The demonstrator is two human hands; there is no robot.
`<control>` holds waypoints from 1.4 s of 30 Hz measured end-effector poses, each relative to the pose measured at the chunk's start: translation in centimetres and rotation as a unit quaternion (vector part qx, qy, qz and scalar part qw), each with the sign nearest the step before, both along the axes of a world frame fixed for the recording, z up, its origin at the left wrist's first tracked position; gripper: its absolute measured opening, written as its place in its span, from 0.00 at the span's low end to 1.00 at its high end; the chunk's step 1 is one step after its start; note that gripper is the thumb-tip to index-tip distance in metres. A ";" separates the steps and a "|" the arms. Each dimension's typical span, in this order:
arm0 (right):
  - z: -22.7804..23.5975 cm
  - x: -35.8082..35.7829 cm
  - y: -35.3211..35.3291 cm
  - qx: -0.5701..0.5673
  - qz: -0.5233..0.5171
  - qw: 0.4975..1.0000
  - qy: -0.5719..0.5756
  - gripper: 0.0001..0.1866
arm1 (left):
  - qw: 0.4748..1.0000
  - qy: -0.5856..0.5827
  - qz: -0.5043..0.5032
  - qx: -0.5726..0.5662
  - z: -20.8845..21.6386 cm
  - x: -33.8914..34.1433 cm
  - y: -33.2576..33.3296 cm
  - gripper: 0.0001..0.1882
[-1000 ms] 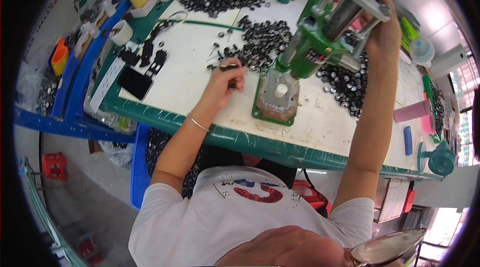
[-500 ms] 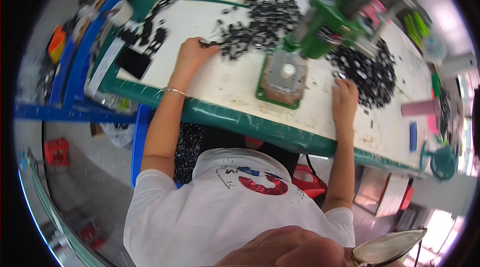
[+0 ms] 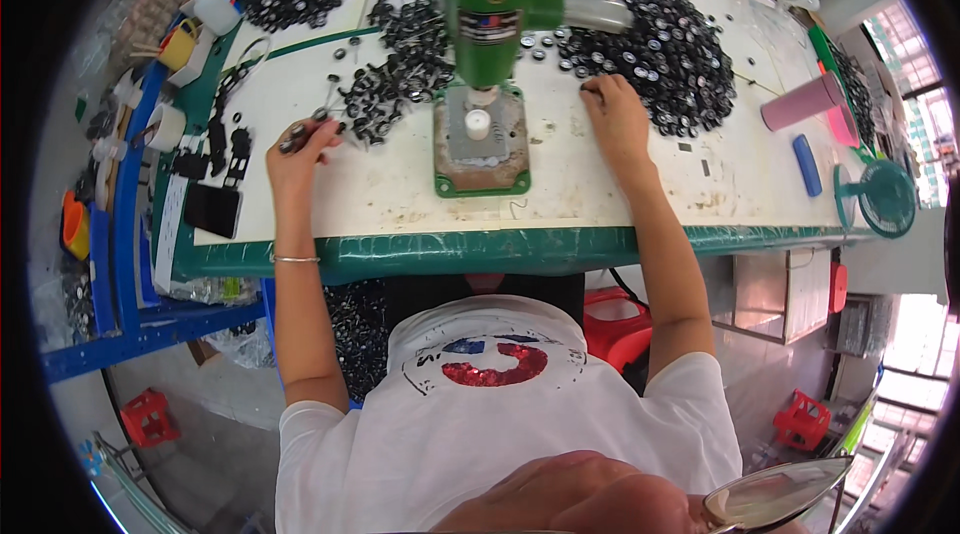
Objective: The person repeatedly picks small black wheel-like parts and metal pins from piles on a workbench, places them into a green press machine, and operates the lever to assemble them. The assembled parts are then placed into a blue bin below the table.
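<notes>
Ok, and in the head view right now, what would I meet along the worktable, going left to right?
Flat black slab → left hand → green press base → right hand → blue bar → teal fan.

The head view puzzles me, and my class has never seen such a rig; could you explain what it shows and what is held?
A wide fisheye camera on the person's head looks down, so straight edges bend. A green press stands on a white tabletop, a round white piece on its base. Heaps of small dark parts lie on both sides. The hands are bare: the left hand holds some dark pieces; the right hand is beside the right heap, its grip unclear.
</notes>
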State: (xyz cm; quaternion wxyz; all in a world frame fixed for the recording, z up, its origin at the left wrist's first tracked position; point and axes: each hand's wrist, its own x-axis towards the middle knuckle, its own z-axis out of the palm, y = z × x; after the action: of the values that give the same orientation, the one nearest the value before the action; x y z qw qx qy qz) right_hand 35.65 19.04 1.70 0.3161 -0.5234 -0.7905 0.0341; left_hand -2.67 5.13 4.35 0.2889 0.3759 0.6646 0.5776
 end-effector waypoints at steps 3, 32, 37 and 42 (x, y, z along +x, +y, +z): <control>1.5 -1.3 -0.9 -0.087 0.031 0.988 0.121 0.08 | 0.999 -0.027 -0.034 0.027 0.7 2.6 0.1 0.09; 7.5 -5.2 -1.8 -0.242 0.132 0.833 0.481 0.14 | 0.950 -0.012 -0.245 0.194 1.3 11.9 4.5 0.08; 16.9 -5.6 1.4 -0.145 0.176 0.795 0.562 0.14 | 0.938 -0.062 -0.263 0.218 0.4 12.2 5.2 0.09; 27.5 -8.8 3.7 -0.148 0.236 0.765 0.580 0.11 | 0.930 -0.095 -0.290 0.206 0.3 12.1 5.6 0.08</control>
State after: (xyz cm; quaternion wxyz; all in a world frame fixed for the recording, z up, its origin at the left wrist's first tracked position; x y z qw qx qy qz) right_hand 26.88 22.69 29.20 0.6148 -0.2408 -0.5403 0.5217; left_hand 9.43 10.70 4.70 0.4216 0.5470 0.3623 0.6259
